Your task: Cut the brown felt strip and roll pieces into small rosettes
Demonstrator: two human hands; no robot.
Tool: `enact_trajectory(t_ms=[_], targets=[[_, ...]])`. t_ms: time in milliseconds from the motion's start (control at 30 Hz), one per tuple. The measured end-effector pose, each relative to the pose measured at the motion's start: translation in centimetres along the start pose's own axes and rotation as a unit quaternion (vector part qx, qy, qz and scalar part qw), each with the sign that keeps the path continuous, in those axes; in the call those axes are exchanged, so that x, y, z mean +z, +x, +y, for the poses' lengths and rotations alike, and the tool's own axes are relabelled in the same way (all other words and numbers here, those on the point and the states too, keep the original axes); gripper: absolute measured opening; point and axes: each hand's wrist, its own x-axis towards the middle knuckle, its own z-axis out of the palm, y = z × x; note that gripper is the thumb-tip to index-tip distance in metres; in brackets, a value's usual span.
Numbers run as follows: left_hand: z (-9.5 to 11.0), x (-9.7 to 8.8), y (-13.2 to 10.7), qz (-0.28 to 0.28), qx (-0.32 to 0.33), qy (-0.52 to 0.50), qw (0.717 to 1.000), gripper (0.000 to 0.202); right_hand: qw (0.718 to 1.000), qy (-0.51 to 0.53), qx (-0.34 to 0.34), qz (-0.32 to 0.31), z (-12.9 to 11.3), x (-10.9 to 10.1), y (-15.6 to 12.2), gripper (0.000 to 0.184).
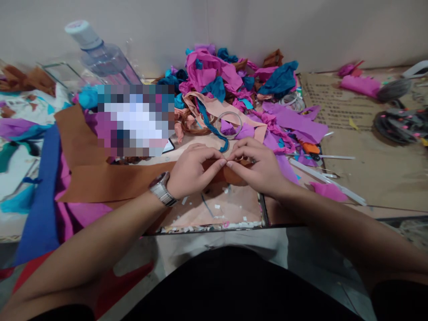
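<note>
**Both hands pinch end of brown strip at bench edge**

Centre, near: left hand & right hand meet fingertip to fingertip. Both are closed in a pinch on the right end of a long brown crepe-paper strip. The strip runs flat to the left across a peach work board; a silver wristwatch sits on the left wrist.

Progress, as a judgement: only the end under the fingers looks bunched or folded, and most of the length lies unworked. Small white offcuts dot the board near the hands.

Far centre: a heap of crepe scraps in magenta, purple, teal & peach, w/ a clear round tape ring just beyond the fingers.

Containers: a clear plastic bottle w/ white cap leans far left, contents can't be told. No box or tray holds the scraps; they lie loose.

Right: brown cardboard sheet, white sticks at its near-left edge, dark wire bundle further right. Left: blue paper sheet beside the strip.
</note>
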Motion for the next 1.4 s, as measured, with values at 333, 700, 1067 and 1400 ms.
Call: enact_trajectory(t_ms=[333,700,1067,1400], targets=[[-0.17,0.38,-0.25,0.024,0.045,0.04,0.998,0.018,0.998,0.052,0.036,-0.014,-0.07,-0.08,0.21,0.004],[-0.37,0.72,-0.34,0.029,0.078,0.085,0.993,0.016,0.99,0.096,0.062,-0.08,0.4,0.14,0.42,0.011],[-0.8,0.41,-0.14,0.003,0.056,0.081,0.995,0.017,0.98,0.122,0.139,-0.074,0.3,-0.38,0.48,0.005],[-0.68,0.17,0.05,-0.048,0.04,0.024,0.998,0.019,0.986,0.102,0.094,-0.098,0.57,-0.24,0.41,0.012]])
